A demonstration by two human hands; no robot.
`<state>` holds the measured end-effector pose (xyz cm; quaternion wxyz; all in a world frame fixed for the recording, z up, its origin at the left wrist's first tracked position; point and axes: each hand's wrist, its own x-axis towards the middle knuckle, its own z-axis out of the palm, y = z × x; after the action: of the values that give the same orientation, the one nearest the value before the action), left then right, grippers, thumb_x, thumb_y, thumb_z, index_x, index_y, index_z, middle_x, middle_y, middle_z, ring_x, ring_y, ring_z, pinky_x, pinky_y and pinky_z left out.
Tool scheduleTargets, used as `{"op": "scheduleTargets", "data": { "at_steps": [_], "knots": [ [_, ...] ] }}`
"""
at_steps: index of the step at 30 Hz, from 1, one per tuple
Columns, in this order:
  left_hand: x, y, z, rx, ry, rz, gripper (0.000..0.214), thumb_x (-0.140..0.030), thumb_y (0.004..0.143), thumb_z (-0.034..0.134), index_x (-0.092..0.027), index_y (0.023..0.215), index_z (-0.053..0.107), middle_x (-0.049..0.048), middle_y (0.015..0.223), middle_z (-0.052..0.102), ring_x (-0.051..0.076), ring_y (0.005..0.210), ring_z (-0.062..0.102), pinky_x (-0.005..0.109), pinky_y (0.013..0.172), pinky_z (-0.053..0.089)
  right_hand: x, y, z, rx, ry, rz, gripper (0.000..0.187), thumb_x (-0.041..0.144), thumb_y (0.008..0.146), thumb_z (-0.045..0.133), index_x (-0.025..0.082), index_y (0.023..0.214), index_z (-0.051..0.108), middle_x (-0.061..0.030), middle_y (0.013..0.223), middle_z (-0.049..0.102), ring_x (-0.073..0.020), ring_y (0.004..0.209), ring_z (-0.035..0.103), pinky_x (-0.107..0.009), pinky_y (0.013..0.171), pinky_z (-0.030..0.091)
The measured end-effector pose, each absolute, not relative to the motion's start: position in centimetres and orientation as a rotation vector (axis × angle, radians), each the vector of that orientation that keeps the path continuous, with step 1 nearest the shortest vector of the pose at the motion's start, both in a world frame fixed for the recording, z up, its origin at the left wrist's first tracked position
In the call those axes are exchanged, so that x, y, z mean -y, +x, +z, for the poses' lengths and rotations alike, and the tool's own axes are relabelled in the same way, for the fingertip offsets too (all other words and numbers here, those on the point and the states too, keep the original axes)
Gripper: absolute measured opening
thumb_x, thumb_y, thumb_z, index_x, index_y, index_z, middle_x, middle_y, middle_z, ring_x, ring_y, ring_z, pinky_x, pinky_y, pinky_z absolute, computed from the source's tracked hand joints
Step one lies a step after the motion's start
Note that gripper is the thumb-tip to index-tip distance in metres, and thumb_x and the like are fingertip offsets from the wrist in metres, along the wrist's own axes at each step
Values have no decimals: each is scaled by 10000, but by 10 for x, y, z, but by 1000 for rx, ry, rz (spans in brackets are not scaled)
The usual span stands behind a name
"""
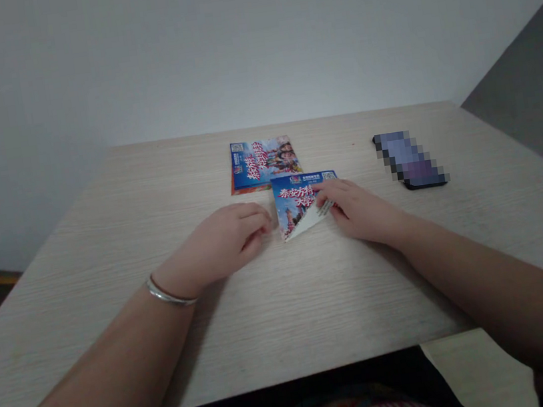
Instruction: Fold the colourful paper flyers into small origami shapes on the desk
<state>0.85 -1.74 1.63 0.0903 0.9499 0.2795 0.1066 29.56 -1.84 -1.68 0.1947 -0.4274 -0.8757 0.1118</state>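
Observation:
A blue printed leaflet [296,203] lies on the pale wooden table [283,283] in front of me. Its lower right corner is folded up and shows a white underside. My right hand [358,208] pinches that folded corner between thumb and fingers. My left hand [226,240] rests on the table just left of the leaflet, fingers curled inward, fingertips close to the leaflet's left edge; nothing shows inside them. A silver bangle [167,293] circles my left wrist. A second blue leaflet [262,162] lies flat just behind the first.
A dark phone [409,160] with a blurred screen lies on the table at the right, apart from the leaflets. A white wall stands behind the table's far edge. The table's near edge runs just above my lap.

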Motion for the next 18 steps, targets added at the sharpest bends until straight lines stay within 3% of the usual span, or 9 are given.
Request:
{"op": "scheduleTargets", "data": {
  "at_steps": [5,9,12,14,16,18],
  "knots": [
    [21,16,11,-866,2935,526,323,-265,947,478,-123,1223,565,142,1227,592,258,1177,533,436,1046,444,8,299,-22,2426,-1053,451,401,5,819,431,222,1084,640,-68,1396,587,-246,1417,401,-544,1171,314],
    [26,20,13,-920,3028,530,238,-287,944,485,-154,1073,635,123,1109,608,266,1085,551,451,989,470,4,301,-23,2389,-989,496,432,19,829,432,251,1133,633,-41,1372,611,-203,1356,484,-511,1177,320],
    [26,20,9,-831,3047,451,349,-314,956,477,-169,1257,578,125,1295,578,272,1240,502,463,1094,393,3,303,-22,2403,-994,462,455,67,852,438,232,1252,582,-74,1360,612,-206,1316,520,-484,1144,372],
    [25,19,6,-777,3055,325,488,-374,972,463,-192,1425,447,123,1485,458,294,1400,369,503,1160,297,3,305,-22,2410,-1089,349,469,117,856,474,186,1315,546,-120,1358,602,-252,1312,512,-509,1121,383],
    [25,18,4,-810,3032,214,544,-431,981,446,-218,1478,381,120,1543,397,316,1443,309,558,1164,249,2,307,-22,2377,-1283,213,485,194,862,523,147,1344,524,-163,1366,586,-312,1295,508,-558,1091,384],
    [25,19,6,-819,3004,185,539,-456,979,443,-230,1468,407,123,1519,433,320,1407,362,566,1144,265,0,309,-23,2309,-1476,125,484,288,870,559,138,1329,537,-184,1362,584,-351,1272,514,-591,1061,386]
  ]
}}
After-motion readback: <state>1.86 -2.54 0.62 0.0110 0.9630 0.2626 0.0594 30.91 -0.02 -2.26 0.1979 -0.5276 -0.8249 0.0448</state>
